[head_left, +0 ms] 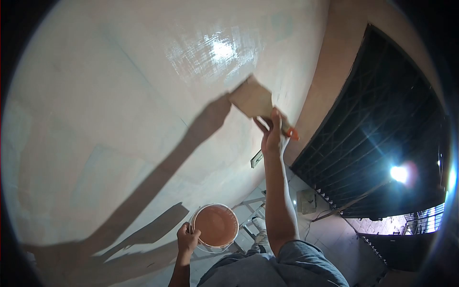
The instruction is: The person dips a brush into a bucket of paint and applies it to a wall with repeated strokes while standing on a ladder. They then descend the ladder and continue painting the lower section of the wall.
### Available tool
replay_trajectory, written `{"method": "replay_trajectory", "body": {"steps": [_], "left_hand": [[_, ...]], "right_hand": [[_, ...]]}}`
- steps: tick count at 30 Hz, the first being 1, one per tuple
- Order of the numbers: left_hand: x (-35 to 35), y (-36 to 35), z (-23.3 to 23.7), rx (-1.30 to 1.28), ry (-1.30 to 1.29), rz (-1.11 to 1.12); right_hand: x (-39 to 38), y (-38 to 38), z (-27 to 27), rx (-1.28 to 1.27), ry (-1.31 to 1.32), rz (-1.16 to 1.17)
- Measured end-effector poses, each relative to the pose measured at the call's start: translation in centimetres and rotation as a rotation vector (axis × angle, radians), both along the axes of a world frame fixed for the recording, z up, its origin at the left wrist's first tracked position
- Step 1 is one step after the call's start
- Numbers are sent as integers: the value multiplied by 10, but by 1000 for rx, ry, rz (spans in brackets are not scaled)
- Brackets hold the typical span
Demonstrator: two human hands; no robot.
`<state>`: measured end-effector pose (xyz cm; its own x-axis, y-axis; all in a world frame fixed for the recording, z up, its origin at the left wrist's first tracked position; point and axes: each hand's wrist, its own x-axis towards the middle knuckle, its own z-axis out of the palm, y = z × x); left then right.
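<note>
Work at a wall, seen from the head. The right grip point(273, 136), arm outstretched, is closed about the handle of a broad brush point(251, 97), pinching it between thumb and fingers; the handle's orange end projects below the hand. The brush lies before the pale wall point(129, 86), near a glossy patch point(217, 51); whether its bristles touch the surface cannot be told. The left grip point(188, 239), held lower, clasps the rim of a bucket point(215, 225) on its left side. The bucket, containing reddish-brown paint, is close to the wall's lower part. Long shadows point(162, 177) of the arms cross the wall. At right, a bright lamp point(399, 174) stands before a dark gate point(377, 110). A small plate point(256, 159) is set on the wall beside the right forearm.
</note>
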<state>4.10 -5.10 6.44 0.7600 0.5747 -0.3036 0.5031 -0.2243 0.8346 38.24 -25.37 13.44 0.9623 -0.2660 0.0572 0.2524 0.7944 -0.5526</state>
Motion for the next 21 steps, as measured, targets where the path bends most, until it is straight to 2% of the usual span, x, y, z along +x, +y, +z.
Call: {"method": "replay_trajectory", "body": {"steps": [3, 6, 11, 14, 17, 21], "left_hand": [[2, -5, 11, -32, 16, 28], [2, -5, 9, -61, 25, 69], [-1, 3, -9, -27, 61, 36], [-1, 6, -19, -41, 49, 28], [-2, 7, -22, -40, 38, 23], [-3, 3, -18, -83, 24, 44]], "right_hand": [[-21, -17, -61, -143, 183, -27], [-24, -23, -78, -87, 240, -46], [-18, 0, 19, 66, -7, 29], [-19, 11, 40, 54, -54, 54], [-16, 11, -18, -4, 28, 64], [-47, -17, -101, -220, 236, 2]]}}
